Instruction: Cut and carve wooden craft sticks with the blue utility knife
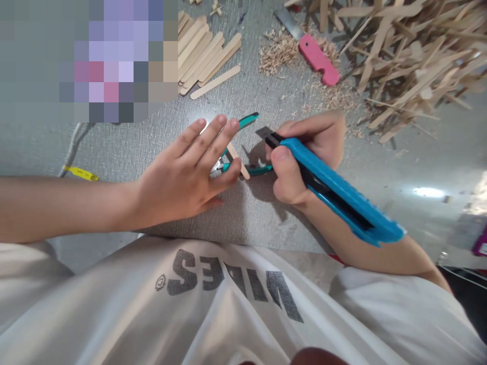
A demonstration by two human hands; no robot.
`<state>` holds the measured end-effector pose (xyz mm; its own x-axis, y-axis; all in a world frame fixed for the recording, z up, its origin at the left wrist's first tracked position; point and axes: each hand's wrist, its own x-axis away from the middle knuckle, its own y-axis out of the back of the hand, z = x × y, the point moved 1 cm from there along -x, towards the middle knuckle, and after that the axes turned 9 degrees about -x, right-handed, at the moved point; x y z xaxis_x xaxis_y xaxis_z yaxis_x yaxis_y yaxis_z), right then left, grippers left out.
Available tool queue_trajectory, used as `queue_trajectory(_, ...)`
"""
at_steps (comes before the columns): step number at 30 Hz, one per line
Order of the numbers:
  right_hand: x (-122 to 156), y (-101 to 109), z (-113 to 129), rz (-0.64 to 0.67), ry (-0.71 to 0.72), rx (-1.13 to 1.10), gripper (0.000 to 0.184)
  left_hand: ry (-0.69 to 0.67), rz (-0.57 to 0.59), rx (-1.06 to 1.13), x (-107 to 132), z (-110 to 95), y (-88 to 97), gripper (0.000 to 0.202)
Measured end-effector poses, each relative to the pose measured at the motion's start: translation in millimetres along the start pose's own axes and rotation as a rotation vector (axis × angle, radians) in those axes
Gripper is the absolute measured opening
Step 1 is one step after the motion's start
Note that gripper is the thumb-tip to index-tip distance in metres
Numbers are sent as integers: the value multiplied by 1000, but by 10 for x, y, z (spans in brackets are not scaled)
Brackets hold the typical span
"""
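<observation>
My right hand is wrapped round a blue box cutter, its short blade sticking out toward the left. Fingers stretched flat, my left hand lies over a pair of pliers with teal handles and holds nothing that I can see. The pliers' jaws are mostly hidden under that hand, while both handles spread out to its right. A short piece of wooden craft stick pokes out beside the left thumb, across the pliers. The far end of this stick is covered by the hand.
Several loose craft sticks lie at the back. A pink folding saw rests on wood shavings. At the back right is a large heap of sticks. A cable with a yellow tag runs at the left.
</observation>
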<state>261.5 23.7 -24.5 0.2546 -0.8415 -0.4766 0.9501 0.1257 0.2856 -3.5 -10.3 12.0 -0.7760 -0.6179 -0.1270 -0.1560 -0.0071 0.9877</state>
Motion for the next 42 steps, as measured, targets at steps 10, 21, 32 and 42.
queue_trajectory(10,-39,45,194,43,32,0,16,-71,136,-44,-14,43,-85,90)
queue_trajectory(21,47,21,186,60,64,159,25,-116,61,-136,-18,9,-94,104)
queue_trajectory(32,-84,-47,158,127,273,135,20,-28,68,64,-22,-17,-55,82)
queue_trajectory(42,-109,-2,222,299,183,185,15,-23,61,92,-35,-35,-110,67)
